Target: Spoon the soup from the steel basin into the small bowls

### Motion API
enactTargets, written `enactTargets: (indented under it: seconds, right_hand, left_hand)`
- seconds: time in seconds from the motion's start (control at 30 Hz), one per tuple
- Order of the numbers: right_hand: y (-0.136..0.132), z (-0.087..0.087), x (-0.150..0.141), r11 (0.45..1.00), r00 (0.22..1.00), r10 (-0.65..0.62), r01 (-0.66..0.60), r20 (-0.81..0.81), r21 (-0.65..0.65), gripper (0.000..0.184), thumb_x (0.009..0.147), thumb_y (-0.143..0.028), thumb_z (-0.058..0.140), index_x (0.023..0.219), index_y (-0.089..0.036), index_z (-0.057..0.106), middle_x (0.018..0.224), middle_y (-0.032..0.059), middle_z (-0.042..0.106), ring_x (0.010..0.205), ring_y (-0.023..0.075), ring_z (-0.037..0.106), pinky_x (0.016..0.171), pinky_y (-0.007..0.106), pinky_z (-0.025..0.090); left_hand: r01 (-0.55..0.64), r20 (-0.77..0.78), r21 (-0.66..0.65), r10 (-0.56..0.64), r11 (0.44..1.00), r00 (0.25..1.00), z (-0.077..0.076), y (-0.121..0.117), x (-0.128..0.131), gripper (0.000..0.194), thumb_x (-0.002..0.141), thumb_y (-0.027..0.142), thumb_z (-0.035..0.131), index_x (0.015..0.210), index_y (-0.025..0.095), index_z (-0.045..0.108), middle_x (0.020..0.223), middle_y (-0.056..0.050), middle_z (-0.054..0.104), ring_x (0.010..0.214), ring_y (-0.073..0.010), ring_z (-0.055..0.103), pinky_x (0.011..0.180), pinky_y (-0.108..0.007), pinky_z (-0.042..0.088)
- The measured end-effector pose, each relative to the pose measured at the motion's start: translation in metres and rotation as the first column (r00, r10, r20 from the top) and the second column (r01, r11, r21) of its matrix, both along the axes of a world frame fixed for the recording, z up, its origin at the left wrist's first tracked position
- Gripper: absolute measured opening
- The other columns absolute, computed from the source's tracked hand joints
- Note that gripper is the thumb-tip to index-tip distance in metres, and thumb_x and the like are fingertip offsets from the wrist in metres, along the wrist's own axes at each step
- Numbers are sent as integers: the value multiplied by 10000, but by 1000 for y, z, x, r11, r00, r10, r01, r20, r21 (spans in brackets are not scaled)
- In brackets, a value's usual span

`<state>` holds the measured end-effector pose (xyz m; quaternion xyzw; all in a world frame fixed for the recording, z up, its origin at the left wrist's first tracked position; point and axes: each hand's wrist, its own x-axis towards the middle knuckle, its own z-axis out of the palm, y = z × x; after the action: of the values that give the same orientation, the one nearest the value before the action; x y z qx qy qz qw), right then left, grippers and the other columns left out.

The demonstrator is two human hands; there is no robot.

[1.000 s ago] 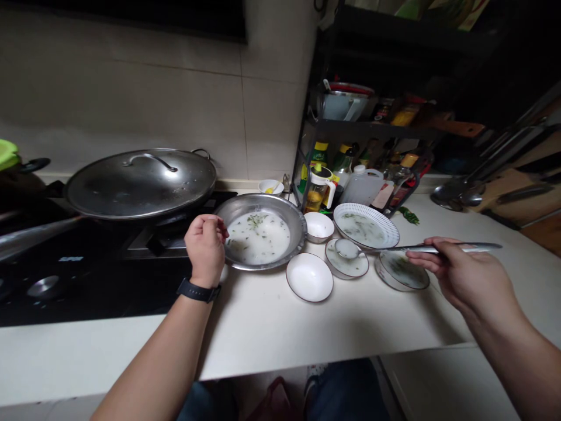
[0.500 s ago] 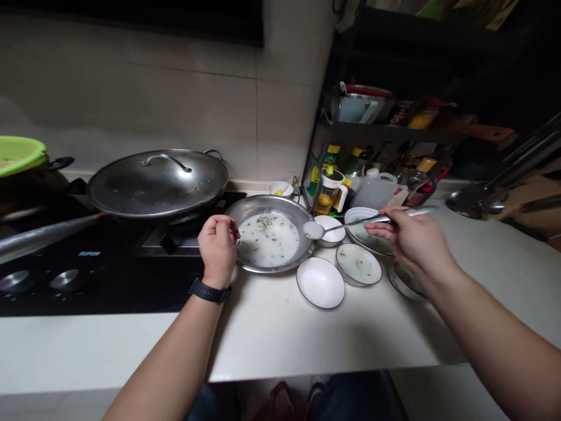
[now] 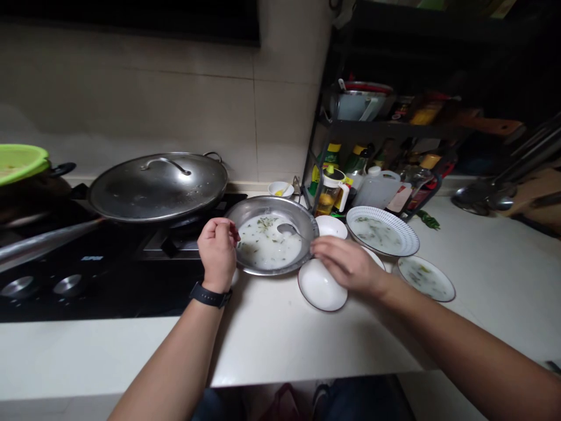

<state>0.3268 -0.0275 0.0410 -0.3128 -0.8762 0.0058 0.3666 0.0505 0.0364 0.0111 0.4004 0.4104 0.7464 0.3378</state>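
My left hand (image 3: 218, 255) is curled shut, its fingertips right beside the rim of a steel basin (image 3: 272, 209) and holding nothing I can see. The basin holds milky water with green flecks, and a metal spoon (image 3: 287, 229) lies in it, its handle running toward the right rim. My right hand (image 3: 348, 266) hangs open, just past that rim, above a white bowl (image 3: 322, 286) with a dark rim. It partly hides a shallow dish (image 3: 376, 256) behind it.
A lidded wok (image 3: 158, 187) sits on the black hob (image 3: 65, 286) at left, beyond it a green-rimmed pot (image 3: 20, 164). A striped-rim plate (image 3: 381, 232) and a wet dish (image 3: 426, 279) stand on the white counter (image 3: 307, 351). A shelf (image 3: 385, 128) of bottles rises behind.
My right hand has moved left and let go of the spoon, which now lies in the basin. The dish at far right now sits flat and uncovered. My left hand has barely moved.
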Motion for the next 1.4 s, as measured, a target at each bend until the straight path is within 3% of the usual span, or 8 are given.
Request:
enactTargets:
  seconds: [0.13,0.3,0.43,0.8,0.93,1.03,1.17,1.4]
  right_hand:
    - [-17,10,3,972,954,92,-148,284,181,290,951,-89,510,1169,-157,689,1133,160,747,1033,207,729,867,320,622]
    - [-46,29,30,976,985,-151,161,-78,144,256,949,-91,573,1122,-210,720,1077,99,765,1017,200,738,896,328,607]
    - [-76,35,70,887,844,-404,456,-354,75,192,948,-125,603,1027,-228,745,911,64,777,945,207,743,912,352,591]
    - [-115,9,120,812,781,-576,580,-241,-61,186,931,-299,617,866,-252,785,855,71,786,856,235,759,813,367,632]
    - [-116,-1,117,646,526,-763,642,-375,-414,328,854,-539,690,849,-216,750,747,83,770,707,259,773,747,397,670]
    - [-110,-1,119,552,269,-832,485,-486,-678,414,759,-570,778,896,-188,697,659,70,740,589,245,756,636,348,677]
    - [-100,3,127,568,49,-814,281,-579,-774,256,703,-348,843,803,-169,689,626,75,717,565,247,759,576,271,661]
    - [-93,15,131,588,-50,-791,218,-610,-779,99,728,-189,785,723,-150,694,694,91,710,542,250,751,542,252,652]
  left_hand:
    - [-13,-15,-2,13,1000,1000,0,0,0,105,811,244,578,734,179,609,589,27,584,474,-83,513,433,-181,355]
    - [-16,-26,-13,16,1000,1000,1,0,0,123,813,267,583,733,178,609,575,30,573,471,-85,515,435,-181,357]
    - [-14,-25,-7,14,1000,1000,2,-1,1,113,808,252,573,726,179,602,572,31,571,469,-85,511,432,-182,354]
    - [-31,-35,-29,30,999,999,3,-1,1,81,780,231,567,722,181,595,586,33,581,463,-81,516,429,-180,357]
    - [-34,-49,-30,33,999,998,4,-2,2,84,781,234,562,721,182,589,590,32,580,471,-83,518,430,-180,355]
    - [-30,-50,-27,29,999,998,4,-2,2,80,779,233,560,725,182,590,600,32,582,478,-81,519,433,-178,356]
    - [-21,-42,-28,20,999,999,3,-2,1,83,789,234,566,730,183,595,593,31,579,476,-84,516,434,-179,357]
    - [-20,-25,-25,19,1000,999,3,-2,2,84,786,226,570,721,183,600,582,32,581,465,-84,514,432,-181,351]
